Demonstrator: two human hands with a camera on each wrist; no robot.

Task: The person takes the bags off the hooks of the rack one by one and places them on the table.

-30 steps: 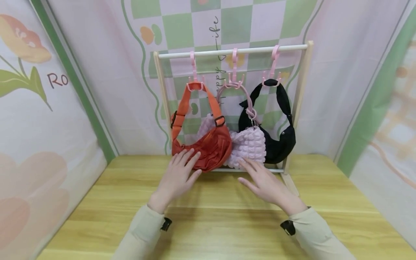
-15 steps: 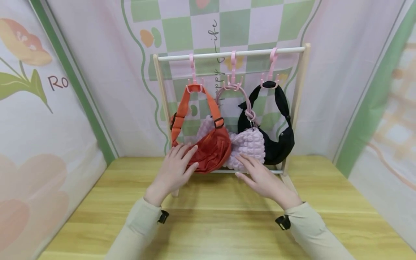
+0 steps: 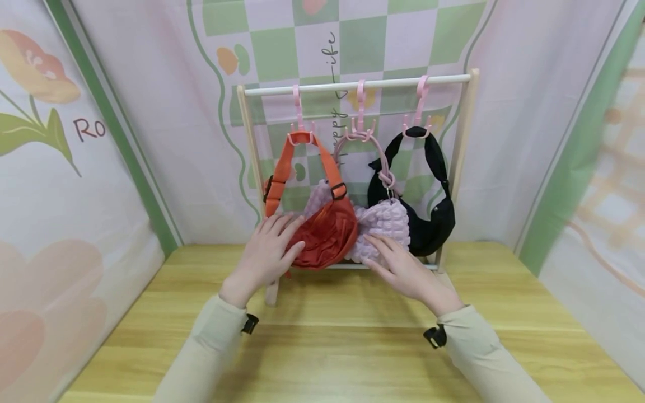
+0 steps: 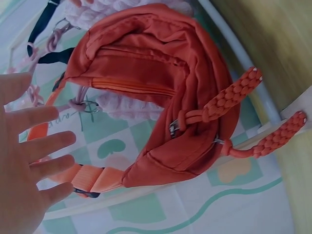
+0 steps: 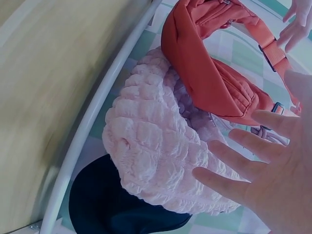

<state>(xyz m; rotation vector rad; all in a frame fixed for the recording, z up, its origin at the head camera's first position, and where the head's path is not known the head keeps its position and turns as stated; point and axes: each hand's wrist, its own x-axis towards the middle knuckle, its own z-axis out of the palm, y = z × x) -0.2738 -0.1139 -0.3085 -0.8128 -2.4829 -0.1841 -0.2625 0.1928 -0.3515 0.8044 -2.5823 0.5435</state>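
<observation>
An orange-red sling bag [image 3: 330, 232] hangs at the left by its orange strap [image 3: 283, 170]. My left hand [image 3: 264, 249] is spread in front of its left end, which it partly hides in the head view. From the left wrist, two braided zip pulls [image 4: 234, 92] show on the bag. A pale pink puffy bag [image 5: 146, 131] hangs in the middle, partly behind the orange-red one. Before its lower part my right hand [image 3: 405, 268] has its fingers extended and holds nothing. To the right hangs a black bag [image 3: 435, 226], partly covered by the pink one.
Three pink hooks [image 3: 360, 106] carry the bags on the white top rail [image 3: 322, 88] of a wooden-sided rack [image 3: 462, 129]. A lower rail [image 5: 83, 131] runs beneath them. The rack stands on a wood-grain table [image 3: 332, 358] before a printed cloth backdrop.
My left hand has moved up and slightly left along the orange-red bag. The right hand has shifted a little up and left. All the bags remain on their hooks.
</observation>
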